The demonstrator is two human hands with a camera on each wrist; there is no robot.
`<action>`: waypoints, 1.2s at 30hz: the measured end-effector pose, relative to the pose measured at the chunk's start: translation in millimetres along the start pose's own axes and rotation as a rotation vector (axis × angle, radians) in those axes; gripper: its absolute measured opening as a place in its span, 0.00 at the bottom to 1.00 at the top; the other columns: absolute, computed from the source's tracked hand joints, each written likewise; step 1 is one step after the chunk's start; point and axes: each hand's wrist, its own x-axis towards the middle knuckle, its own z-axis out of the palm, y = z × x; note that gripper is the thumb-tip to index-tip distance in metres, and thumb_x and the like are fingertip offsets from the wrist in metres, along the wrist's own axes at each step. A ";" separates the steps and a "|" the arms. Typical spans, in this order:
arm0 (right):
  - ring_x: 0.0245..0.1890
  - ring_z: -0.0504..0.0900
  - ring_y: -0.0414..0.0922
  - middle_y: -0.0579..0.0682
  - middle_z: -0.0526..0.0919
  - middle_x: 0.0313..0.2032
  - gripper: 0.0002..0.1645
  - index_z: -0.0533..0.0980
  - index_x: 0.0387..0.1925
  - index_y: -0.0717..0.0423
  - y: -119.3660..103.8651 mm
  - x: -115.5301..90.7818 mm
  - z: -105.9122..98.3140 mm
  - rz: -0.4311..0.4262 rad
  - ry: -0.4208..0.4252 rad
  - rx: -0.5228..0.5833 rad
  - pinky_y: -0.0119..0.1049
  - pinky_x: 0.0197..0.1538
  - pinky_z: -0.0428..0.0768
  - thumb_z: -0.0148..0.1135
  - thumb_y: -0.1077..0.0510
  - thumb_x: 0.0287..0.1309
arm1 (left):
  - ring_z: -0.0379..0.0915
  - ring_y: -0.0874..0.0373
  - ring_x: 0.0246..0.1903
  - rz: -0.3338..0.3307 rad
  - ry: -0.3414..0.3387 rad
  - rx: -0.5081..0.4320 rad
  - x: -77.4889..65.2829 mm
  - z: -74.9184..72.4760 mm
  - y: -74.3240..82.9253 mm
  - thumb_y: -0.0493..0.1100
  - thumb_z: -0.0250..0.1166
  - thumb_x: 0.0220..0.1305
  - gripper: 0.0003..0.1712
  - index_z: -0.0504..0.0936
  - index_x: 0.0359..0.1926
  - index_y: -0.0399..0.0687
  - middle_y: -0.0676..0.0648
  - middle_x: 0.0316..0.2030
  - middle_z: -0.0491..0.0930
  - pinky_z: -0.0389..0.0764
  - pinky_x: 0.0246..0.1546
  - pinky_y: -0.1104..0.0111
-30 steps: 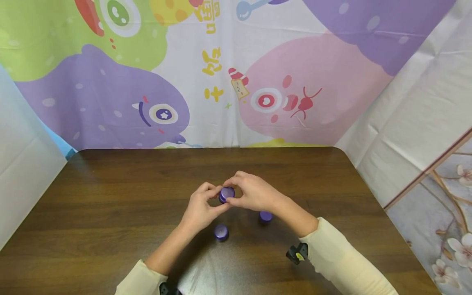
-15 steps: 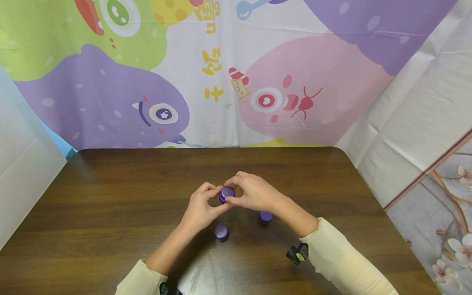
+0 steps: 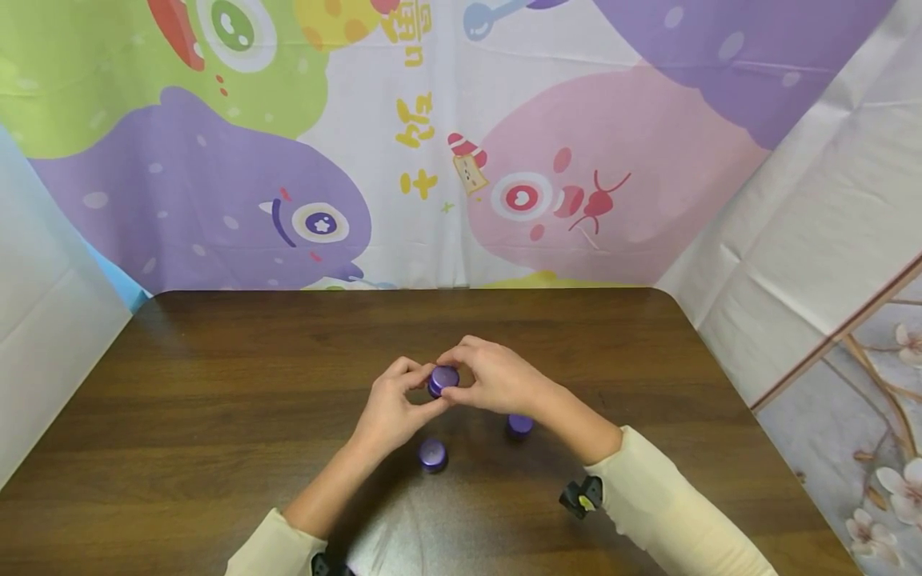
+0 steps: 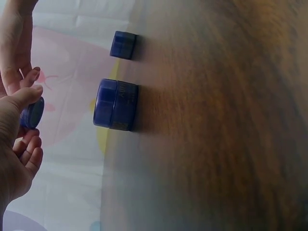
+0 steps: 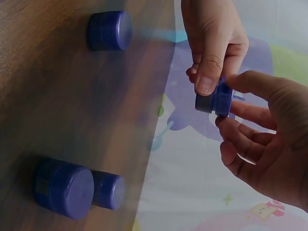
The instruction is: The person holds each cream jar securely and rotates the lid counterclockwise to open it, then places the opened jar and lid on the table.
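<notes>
Both hands hold one small purple screw-top jar (image 3: 443, 381) up above the table, in front of the person. My left hand (image 3: 390, 406) pinches its lower part between thumb and fingers. My right hand (image 3: 497, 374) grips the lid (image 5: 223, 100) from the other side, thumb and fingertips at its edge. In the right wrist view a narrow gap shows between lid and body (image 5: 205, 102). Below the hands, a purple jar (image 3: 433, 455) stands upright on the table, and another purple jar (image 3: 519, 425) stands beside the right forearm.
The dark wooden table (image 3: 252, 384) runs back to a cartoon-printed curtain (image 3: 432, 240). In the right wrist view three lidded jars stand on it: one jar (image 5: 110, 31) apart, a large jar (image 5: 65, 187) and a smaller jar (image 5: 109, 189) close together.
Both hands stay in the same place around the jar. The right fingertips shift slightly at the lid's edge, and the standing jars have not moved.
</notes>
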 end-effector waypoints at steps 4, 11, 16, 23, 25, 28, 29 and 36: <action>0.28 0.73 0.38 0.48 0.76 0.43 0.23 0.76 0.51 0.55 0.2 0.6 0.0 -0.030 -0.028 0.019 0.26 0.33 0.72 0.64 0.56 0.52 | 0.77 0.49 0.36 0.010 0.003 -0.005 -0.1 -0.3 -0.2 0.41 0.74 0.46 0.22 0.84 0.44 0.37 0.48 0.33 0.76 0.80 0.37 0.65; 0.30 0.74 0.37 0.48 0.78 0.44 0.25 0.76 0.52 0.54 -1.6 1.2 0.5 0.000 -0.004 -0.009 0.28 0.36 0.73 0.65 0.48 0.54 | 0.76 0.49 0.36 0.010 0.005 -0.002 -1.5 -0.7 -1.0 0.40 0.74 0.46 0.24 0.83 0.46 0.36 0.48 0.33 0.75 0.80 0.38 0.60; 0.30 0.75 0.40 0.47 0.78 0.39 0.21 0.78 0.49 0.55 -2.4 2.5 0.7 0.003 -0.010 -0.016 0.28 0.34 0.73 0.65 0.52 0.53 | 0.75 0.52 0.35 0.004 0.006 -0.006 -1.5 -0.6 -1.0 0.41 0.74 0.46 0.24 0.83 0.46 0.36 0.48 0.34 0.76 0.78 0.35 0.68; 0.30 0.74 0.38 0.48 0.76 0.47 0.26 0.75 0.54 0.54 -3.3 2.1 -0.5 -0.023 -0.032 0.000 0.27 0.35 0.73 0.65 0.52 0.53 | 0.74 0.55 0.33 0.019 0.020 0.017 -1.8 -0.1 -1.9 0.40 0.75 0.44 0.23 0.84 0.44 0.36 0.49 0.32 0.75 0.77 0.35 0.68; 0.31 0.74 0.38 0.48 0.77 0.46 0.25 0.76 0.53 0.54 -3.6 1.9 -0.6 -0.006 -0.010 -0.012 0.28 0.36 0.73 0.65 0.50 0.53 | 0.75 0.53 0.34 0.023 0.021 0.015 -1.7 -0.1 -1.7 0.40 0.75 0.44 0.25 0.83 0.45 0.35 0.49 0.32 0.75 0.78 0.35 0.64; 0.32 0.74 0.39 0.47 0.79 0.41 0.22 0.78 0.48 0.54 -3.5 2.1 -0.3 0.011 0.013 -0.029 0.29 0.36 0.73 0.66 0.49 0.53 | 0.76 0.51 0.35 0.019 0.017 0.005 -1.4 0.1 -1.8 0.41 0.75 0.44 0.26 0.82 0.47 0.35 0.48 0.33 0.76 0.80 0.36 0.63; 0.31 0.75 0.39 0.46 0.79 0.39 0.21 0.78 0.47 0.54 -3.4 2.1 -0.4 0.010 0.013 -0.029 0.28 0.35 0.73 0.66 0.50 0.52 | 0.77 0.50 0.35 0.016 0.014 0.001 -1.3 0.1 -1.7 0.41 0.75 0.45 0.26 0.82 0.47 0.35 0.48 0.33 0.76 0.80 0.36 0.64; 0.28 0.73 0.37 0.47 0.75 0.46 0.25 0.75 0.53 0.52 -2.2 1.2 -0.6 -0.020 -0.034 0.005 0.27 0.33 0.73 0.65 0.54 0.52 | 0.76 0.51 0.34 0.032 0.019 0.017 -0.9 0.8 -1.9 0.40 0.75 0.45 0.22 0.84 0.44 0.37 0.48 0.32 0.75 0.79 0.36 0.66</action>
